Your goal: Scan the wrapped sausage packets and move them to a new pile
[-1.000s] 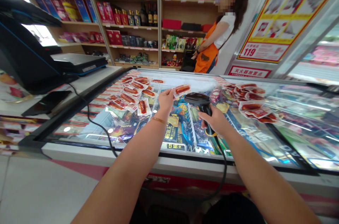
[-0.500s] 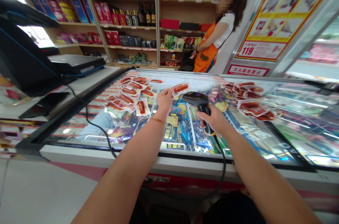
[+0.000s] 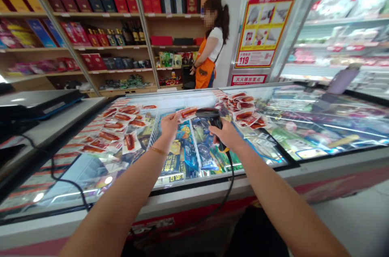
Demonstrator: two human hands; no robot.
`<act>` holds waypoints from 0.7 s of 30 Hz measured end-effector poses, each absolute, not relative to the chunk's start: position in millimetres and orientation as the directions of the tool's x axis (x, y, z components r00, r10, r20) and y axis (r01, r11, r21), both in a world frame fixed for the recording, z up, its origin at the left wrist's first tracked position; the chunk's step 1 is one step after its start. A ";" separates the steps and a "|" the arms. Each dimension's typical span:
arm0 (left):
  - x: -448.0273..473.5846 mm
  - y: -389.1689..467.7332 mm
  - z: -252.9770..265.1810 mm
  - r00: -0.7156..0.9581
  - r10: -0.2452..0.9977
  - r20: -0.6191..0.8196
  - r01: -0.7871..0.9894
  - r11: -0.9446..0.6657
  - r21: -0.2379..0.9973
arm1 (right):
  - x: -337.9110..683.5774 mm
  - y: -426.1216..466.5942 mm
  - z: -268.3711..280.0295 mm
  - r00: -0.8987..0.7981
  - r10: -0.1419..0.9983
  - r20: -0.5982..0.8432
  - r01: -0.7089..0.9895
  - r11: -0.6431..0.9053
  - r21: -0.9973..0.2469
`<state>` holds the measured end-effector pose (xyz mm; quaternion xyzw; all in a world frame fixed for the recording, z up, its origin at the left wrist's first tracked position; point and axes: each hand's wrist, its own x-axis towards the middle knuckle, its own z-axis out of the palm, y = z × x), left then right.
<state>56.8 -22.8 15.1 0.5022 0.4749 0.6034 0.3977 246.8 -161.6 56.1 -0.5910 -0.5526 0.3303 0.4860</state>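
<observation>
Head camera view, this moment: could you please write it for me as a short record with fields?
Left hand: holds one sausage pack
Right hand: grips black scanner
Scanner and pack: close together; contact cannot be told
Glass top, left: loose spread of sausage packs
Glass top, right: heap of sausage packs
Background: person in orange apron, near shelves

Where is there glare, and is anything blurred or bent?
Head view: round glare spots on the freezer glass; head view: shelf posts lean, perhaps lens distortion; head view: the refrigerated shelves look hazy; head view: the held sausage pack shows no readable print.
</observation>
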 end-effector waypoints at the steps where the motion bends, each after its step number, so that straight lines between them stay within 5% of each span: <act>1: 69.1 -23.1 17.7 -0.154 0.960 0.234 0.018 -0.234 0.972 | 260.7 -166.2 57.1 0.206 0.968 0.147 0.337 0.071 -0.939; 11: 253.9 -39.9 40.1 0.136 0.966 0.221 0.083 -0.233 0.969 | 395.4 -203.3 68.0 0.604 0.786 0.133 0.254 -0.031 -0.967; 21: 268.8 -33.1 33.2 0.184 0.948 0.261 0.112 -0.284 0.952 | 402.0 -201.0 46.2 0.559 0.823 0.097 0.282 -0.079 -0.956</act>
